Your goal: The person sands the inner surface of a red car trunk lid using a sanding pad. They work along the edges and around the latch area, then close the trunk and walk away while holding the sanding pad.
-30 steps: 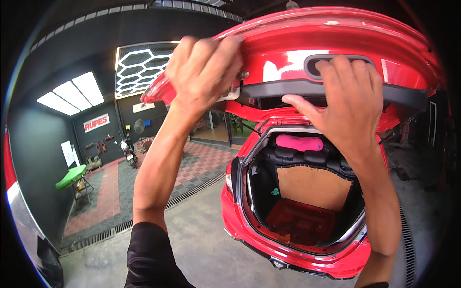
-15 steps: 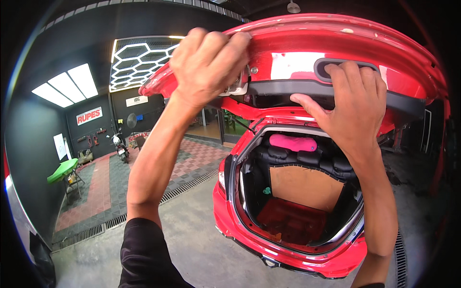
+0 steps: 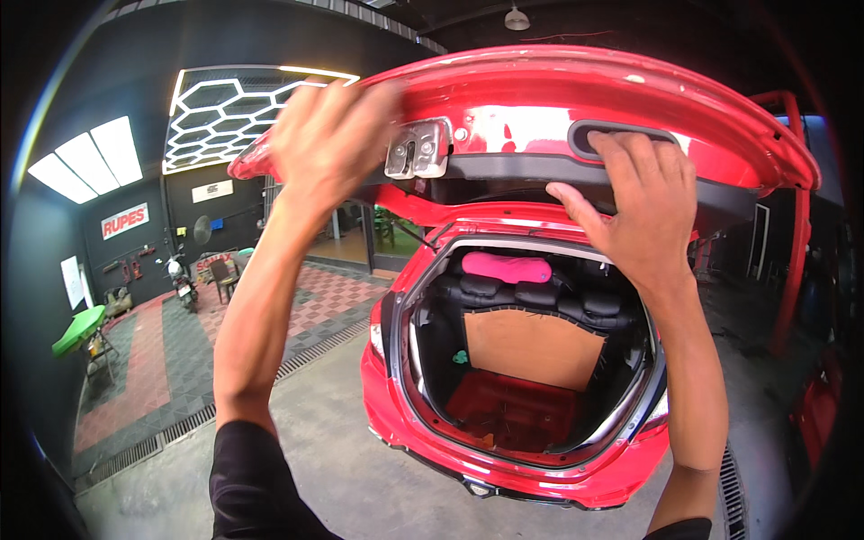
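Note:
The raised red tailgate [image 3: 531, 85] of a car spans the upper part of the view. My right hand [image 3: 643, 207] has its fingers hooked into the dark oval pull handle [image 3: 583, 141] on the tailgate's inner side, its thumb apart and pointing left. At the tailgate's left part is my left hand [image 3: 328, 144], its fingers smeared by motion; whether they touch the panel cannot be told. Between the hands a metal latch [image 3: 419, 149] shows on the panel.
Below stands the red car's open trunk [image 3: 513, 405], with a brown board [image 3: 535, 346] and a pink cushion [image 3: 506, 267] inside. At the left are a green-topped stand [image 3: 79, 330] and a motorcycle [image 3: 183, 283]. A floor drain [image 3: 328, 346] crosses the concrete.
My left hand has moved left along the tailgate, uncovering the latch. My right hand stays at the pull handle. The view has shifted, so the car sits further left.

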`<state>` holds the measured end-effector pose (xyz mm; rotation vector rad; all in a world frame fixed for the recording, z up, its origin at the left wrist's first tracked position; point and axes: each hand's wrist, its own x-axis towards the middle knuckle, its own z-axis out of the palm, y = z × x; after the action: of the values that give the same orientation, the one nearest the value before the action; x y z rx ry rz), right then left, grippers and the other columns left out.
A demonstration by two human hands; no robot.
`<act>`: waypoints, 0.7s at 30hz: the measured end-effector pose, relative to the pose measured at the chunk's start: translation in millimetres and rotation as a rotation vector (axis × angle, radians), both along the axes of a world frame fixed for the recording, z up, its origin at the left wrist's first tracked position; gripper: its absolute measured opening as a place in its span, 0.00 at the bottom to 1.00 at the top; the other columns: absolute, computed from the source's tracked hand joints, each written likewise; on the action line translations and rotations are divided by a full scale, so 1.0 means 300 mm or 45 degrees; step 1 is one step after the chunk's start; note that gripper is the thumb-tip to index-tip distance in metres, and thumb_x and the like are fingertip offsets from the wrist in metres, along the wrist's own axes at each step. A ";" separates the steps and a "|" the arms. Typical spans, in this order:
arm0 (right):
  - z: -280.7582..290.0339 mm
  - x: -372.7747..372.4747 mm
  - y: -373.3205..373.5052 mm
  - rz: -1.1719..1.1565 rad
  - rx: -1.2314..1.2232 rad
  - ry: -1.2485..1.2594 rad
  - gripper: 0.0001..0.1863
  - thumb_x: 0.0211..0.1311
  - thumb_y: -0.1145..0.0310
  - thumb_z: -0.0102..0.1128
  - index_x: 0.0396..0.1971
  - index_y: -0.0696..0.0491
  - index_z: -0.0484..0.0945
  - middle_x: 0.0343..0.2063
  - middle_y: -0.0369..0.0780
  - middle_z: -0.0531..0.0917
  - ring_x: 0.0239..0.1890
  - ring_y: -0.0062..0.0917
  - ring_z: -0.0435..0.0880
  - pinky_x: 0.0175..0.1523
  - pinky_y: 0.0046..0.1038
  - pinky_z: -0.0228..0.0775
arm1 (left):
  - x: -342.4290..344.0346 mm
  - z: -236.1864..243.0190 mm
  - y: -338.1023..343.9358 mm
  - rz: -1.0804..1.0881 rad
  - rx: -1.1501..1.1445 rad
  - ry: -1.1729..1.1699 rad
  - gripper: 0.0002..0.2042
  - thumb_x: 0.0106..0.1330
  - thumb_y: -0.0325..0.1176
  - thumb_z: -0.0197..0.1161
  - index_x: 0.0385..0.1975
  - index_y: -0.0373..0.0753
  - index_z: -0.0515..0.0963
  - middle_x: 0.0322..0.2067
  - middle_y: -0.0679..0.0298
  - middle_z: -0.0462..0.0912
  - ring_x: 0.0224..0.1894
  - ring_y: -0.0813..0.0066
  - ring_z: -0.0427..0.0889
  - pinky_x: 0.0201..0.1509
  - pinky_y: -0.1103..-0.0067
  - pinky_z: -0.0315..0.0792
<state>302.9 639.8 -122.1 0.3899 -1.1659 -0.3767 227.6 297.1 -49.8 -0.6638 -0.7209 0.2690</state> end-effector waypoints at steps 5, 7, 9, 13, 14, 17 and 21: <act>0.031 0.031 -0.008 0.093 0.076 0.102 0.24 0.55 0.53 0.87 0.46 0.49 0.88 0.43 0.34 0.85 0.48 0.34 0.80 0.54 0.39 0.67 | -0.048 -0.368 -0.366 -0.074 0.388 -0.276 0.17 0.59 0.25 0.79 0.49 0.45 0.90 0.36 0.62 0.84 0.35 0.61 0.81 0.38 0.68 0.76; 0.058 0.071 -0.029 0.019 0.072 0.330 0.22 0.56 0.57 0.88 0.46 0.48 0.88 0.43 0.34 0.87 0.49 0.33 0.82 0.55 0.39 0.68 | -0.089 -0.539 -0.401 -0.083 0.404 -0.437 0.17 0.60 0.25 0.79 0.49 0.42 0.89 0.38 0.60 0.84 0.36 0.59 0.81 0.40 0.65 0.75; 0.149 0.091 -0.088 -0.048 0.094 0.472 0.20 0.61 0.52 0.85 0.47 0.45 0.88 0.45 0.32 0.88 0.51 0.33 0.83 0.57 0.38 0.68 | -0.094 -0.693 -0.410 -0.120 0.426 -0.604 0.17 0.60 0.25 0.80 0.49 0.40 0.87 0.38 0.60 0.83 0.37 0.58 0.80 0.42 0.64 0.74; 0.335 0.077 -0.313 -0.255 0.262 0.504 0.26 0.63 0.43 0.76 0.44 0.52 0.86 0.44 0.38 0.85 0.54 0.35 0.79 0.61 0.40 0.67 | -0.124 -0.882 -0.301 -0.370 0.423 -0.833 0.19 0.57 0.23 0.76 0.50 0.40 0.84 0.38 0.61 0.82 0.37 0.59 0.78 0.43 0.64 0.71; 0.367 0.055 -0.379 -0.301 0.302 0.428 0.28 0.63 0.40 0.73 0.43 0.53 0.86 0.44 0.40 0.84 0.55 0.35 0.76 0.62 0.41 0.65 | -0.145 -0.914 -0.256 -0.452 0.396 -0.851 0.21 0.56 0.22 0.75 0.51 0.41 0.84 0.39 0.61 0.82 0.38 0.60 0.78 0.43 0.64 0.71; 0.397 0.034 -0.508 -0.285 0.285 -0.048 0.29 0.66 0.38 0.70 0.46 0.51 0.87 0.47 0.40 0.85 0.61 0.35 0.76 0.64 0.43 0.64 | -0.135 -0.936 -0.121 -0.533 0.224 -0.902 0.24 0.54 0.27 0.78 0.53 0.43 0.83 0.40 0.61 0.80 0.40 0.59 0.78 0.46 0.65 0.70; 0.387 0.103 -0.353 -0.489 0.187 0.040 0.33 0.70 0.33 0.66 0.50 0.51 0.88 0.51 0.40 0.87 0.63 0.36 0.76 0.65 0.42 0.65 | -0.182 -1.031 -0.085 -0.609 0.112 -1.025 0.26 0.53 0.28 0.79 0.55 0.44 0.83 0.43 0.59 0.79 0.43 0.56 0.79 0.48 0.62 0.71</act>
<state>333.8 533.8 -6.1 0.2840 -1.1857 -0.8035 173.1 271.6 -358.9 -0.8408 -1.2952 -0.5022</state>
